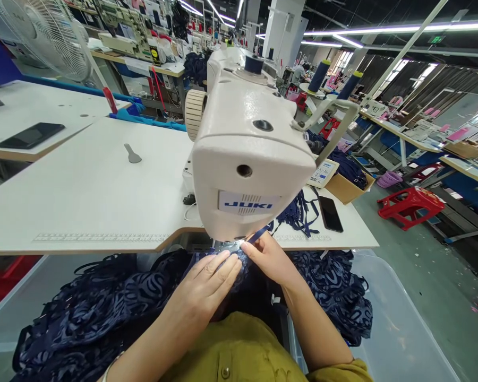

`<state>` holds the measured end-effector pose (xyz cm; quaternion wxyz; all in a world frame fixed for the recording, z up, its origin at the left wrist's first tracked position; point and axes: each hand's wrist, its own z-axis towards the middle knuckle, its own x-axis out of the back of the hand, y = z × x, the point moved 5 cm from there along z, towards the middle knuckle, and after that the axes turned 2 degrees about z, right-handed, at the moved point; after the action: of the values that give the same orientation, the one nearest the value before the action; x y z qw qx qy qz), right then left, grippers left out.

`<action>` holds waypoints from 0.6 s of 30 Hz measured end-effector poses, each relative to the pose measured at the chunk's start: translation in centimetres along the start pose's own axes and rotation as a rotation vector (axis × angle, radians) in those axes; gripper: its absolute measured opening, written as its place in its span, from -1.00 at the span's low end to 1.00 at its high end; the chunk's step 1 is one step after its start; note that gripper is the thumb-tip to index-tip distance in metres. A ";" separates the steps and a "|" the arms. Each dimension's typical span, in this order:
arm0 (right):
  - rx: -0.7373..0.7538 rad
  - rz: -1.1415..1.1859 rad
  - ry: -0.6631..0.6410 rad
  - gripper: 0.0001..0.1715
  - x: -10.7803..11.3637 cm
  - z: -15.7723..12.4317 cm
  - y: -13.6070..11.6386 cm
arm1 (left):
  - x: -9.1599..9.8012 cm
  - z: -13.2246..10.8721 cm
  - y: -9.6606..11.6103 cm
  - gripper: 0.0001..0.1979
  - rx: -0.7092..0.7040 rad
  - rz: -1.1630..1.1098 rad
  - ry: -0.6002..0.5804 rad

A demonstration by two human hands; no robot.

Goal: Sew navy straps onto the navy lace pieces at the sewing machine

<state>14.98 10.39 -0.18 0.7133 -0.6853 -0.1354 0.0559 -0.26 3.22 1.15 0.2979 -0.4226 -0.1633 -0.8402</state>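
Note:
Under the head of a white JUKI sewing machine [255, 159], my two hands meet at a piece of navy lace fabric [242, 258]. My left hand [201, 289] lies flat on this fabric, its fingers stretched out toward the needle area. My right hand [271, 257] is closed just right of the needle area, thumb and fingers pinching a narrow navy strap [259, 234]. The machine head hides the needle, and part of the right fingers is out of sight behind the thumb. Navy patterned garments [103, 302] are heaped below the left forearm.
Clear plastic bins [402, 318] hold more navy garments [334, 297] below the table edge. On the white table [87, 185] lie a small grey metal piece [133, 154], loose navy straps [300, 212] and a phone [330, 214]. A cardboard box [348, 187] stands behind, a red stool [410, 206] at right.

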 end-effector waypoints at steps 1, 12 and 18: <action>0.001 -0.003 -0.002 -0.83 0.0 0.0 -0.1 | 0.0 0.0 0.0 -0.58 0.006 0.006 0.008; -0.003 0.006 0.157 -0.84 -0.4 -0.5 0.5 | 0.1 1.8 1.1 -0.65 0.078 0.183 -0.073; 0.024 -0.269 0.198 -0.87 -0.1 1.5 0.0 | -0.9 1.2 2.0 -0.63 0.057 0.275 -0.074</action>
<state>14.54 11.77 -0.13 0.7324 -0.6546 -0.1543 -0.1061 2.15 2.68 1.20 0.4161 -0.4629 -0.1383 -0.7704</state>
